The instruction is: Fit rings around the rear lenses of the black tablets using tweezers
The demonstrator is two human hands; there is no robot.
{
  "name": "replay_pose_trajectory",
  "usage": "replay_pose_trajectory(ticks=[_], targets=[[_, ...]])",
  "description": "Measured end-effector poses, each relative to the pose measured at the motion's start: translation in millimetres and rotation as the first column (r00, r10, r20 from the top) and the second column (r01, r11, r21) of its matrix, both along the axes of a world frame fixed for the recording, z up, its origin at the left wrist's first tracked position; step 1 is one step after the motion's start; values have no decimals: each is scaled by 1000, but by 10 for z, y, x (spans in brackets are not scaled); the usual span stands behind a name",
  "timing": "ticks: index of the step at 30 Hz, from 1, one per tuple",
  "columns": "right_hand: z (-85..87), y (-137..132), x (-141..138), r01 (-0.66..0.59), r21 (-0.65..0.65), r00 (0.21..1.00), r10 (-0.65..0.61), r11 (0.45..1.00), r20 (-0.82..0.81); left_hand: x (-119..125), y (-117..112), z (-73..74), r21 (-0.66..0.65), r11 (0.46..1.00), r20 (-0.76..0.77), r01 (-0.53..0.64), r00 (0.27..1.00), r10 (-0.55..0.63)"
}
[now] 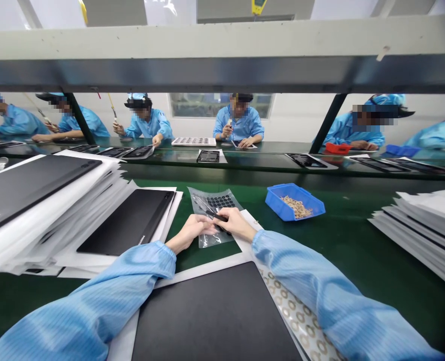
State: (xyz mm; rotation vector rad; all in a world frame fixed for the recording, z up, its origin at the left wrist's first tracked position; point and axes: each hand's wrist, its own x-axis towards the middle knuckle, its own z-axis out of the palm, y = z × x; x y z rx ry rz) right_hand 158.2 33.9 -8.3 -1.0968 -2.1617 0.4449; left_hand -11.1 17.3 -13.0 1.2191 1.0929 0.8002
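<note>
Both my hands meet over a clear plastic sheet point(212, 206) carrying rows of small black pads, lying on the green bench. My right hand point(233, 221) is closed on dark tweezers point(215, 214) whose tip points left over the sheet. My left hand point(192, 229) has its fingers curled and pressed down on the sheet's near edge. In front of me lies a black panel point(215, 316) on white foam, with a backing sheet of ring-shaped stickers point(301, 321) under my right forearm.
A tall stack of black panels in white foam point(38, 200) rises at the left, another panel point(132, 220) beside it. A blue bin of small tan parts point(294, 201) sits to the right, more stacked sheets point(429, 225) far right. Several workers in blue face me across the bench.
</note>
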Motion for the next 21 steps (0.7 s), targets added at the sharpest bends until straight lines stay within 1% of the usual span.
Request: replay_pose_trajectory(ticks=[4, 9, 12, 14, 17, 19, 21], targets=[[6, 2, -13, 18, -35, 1000, -18, 999, 13, 5, 13, -33, 23, 1000, 0, 3, 1000, -3], [13, 26, -25, 51, -66, 999, -50, 996, 20, 25, 0, -24, 44, 999, -39, 12, 999, -10], [17, 40, -21, 81, -107, 997, -80, 991, 13, 15, -13, 16, 35, 999, -115, 38, 993, -34], [33, 49, -9, 91, -152, 996, -92, 984, 1, -12, -17, 68, 11, 998, -204, 65, 977, -62], [122, 57, 30, 85, -242, 995, -97, 966, -37, -76, -21, 188, -36, 994, -377, 105, 919, -111], [244, 30, 75, 70, -304, 994, -94, 950, -63, -127, -31, 291, -59, 990, -494, 130, 858, -142], [404, -68, 146, 56, -365, 993, -91, 929, -80, -181, -59, 409, -67, 985, -605, 156, 779, -165]])
